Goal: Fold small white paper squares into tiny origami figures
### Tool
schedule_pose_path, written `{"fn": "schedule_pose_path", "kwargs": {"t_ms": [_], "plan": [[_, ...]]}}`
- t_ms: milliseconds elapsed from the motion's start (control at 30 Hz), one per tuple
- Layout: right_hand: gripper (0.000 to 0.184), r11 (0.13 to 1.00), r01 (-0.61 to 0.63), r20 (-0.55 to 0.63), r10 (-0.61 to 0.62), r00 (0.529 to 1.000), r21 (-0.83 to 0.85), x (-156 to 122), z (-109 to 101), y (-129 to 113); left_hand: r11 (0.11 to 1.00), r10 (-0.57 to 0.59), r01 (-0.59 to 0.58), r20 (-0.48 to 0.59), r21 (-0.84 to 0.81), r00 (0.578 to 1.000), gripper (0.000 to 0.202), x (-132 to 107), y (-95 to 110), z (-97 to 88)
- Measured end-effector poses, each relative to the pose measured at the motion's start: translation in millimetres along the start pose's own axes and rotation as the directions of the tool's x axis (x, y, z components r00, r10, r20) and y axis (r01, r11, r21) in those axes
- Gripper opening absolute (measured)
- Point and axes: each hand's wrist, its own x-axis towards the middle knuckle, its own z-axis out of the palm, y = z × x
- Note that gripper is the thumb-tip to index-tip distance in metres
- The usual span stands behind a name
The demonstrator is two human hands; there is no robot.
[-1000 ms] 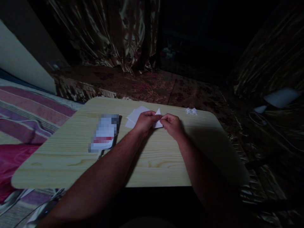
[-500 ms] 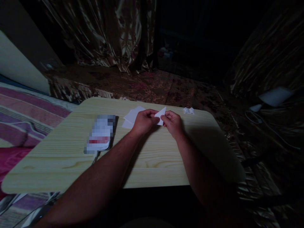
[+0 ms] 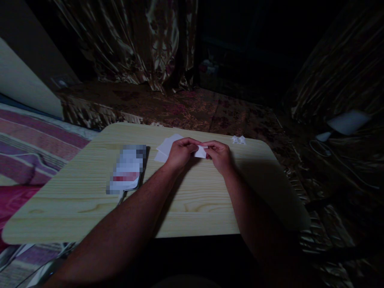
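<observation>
Both of my hands meet over the far middle of the table, pinching one small piece of folded white paper (image 3: 201, 152). My left hand (image 3: 183, 152) is closed on its left side, thumb on top. On the right side, my right hand (image 3: 219, 153) grips the paper between thumb and fingers. Its upper part is hidden by the fingers. Several flat white paper sheets (image 3: 165, 147) lie just left of my left hand, partly behind it. Two small folded white paper shapes (image 3: 239, 139) sit near the far edge, to the right of my right hand.
A phone (image 3: 127, 168), blurred over, lies on the left of the light wooden table (image 3: 75, 192), with a cable from its lower end. Striped bedding (image 3: 36, 148) is beyond the left edge. Patterned curtains (image 3: 162, 44) hang behind, and a white lamp-like object (image 3: 349, 121) stands at right.
The paper's pointed top, which stood up between my hands, no longer shows. My right fingers have moved left over the upper edge and now touch the left fingertips.
</observation>
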Motion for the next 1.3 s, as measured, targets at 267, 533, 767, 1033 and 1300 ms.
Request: {"fn": "schedule_pose_path", "kwargs": {"t_ms": [267,533,767,1033,1300], "plan": [[0.017,1.000,0.007,0.014,-0.007,1.000,-0.018,2.0,-3.5,5.6,0.997,-0.055,0.057,0.039,-0.047,0.998,0.017,-1.6,1.6,0.2],[0.014,0.999,0.021,0.030,-0.019,0.999,-0.040,0.2,-3.5,2.1,0.993,-0.114,0.114,0.025,-0.019,0.993,0.024,-0.9,0.1,-1.3],[0.018,0.977,-0.178,-0.038,0.183,0.982,0.117,1.1,-3.8,-0.8,0.998,0.028,-0.022,-0.106,0.059,0.994,0.021,-0.3,1.2,-0.4],[0.025,0.985,-0.170,-0.067,0.171,0.983,0.011,3.0,-1.7,4.7,0.990,0.075,-0.063,-0.095,0.127,0.993,0.025,-2.4,1.2,1.4],[0.027,0.994,-0.112,0.015,0.112,0.994,-0.017,3.6,-5.4,5.3,0.986,0.058,-0.057,0.000,0.158,0.998,0.030,-2.3,1.1,0.0]]}}
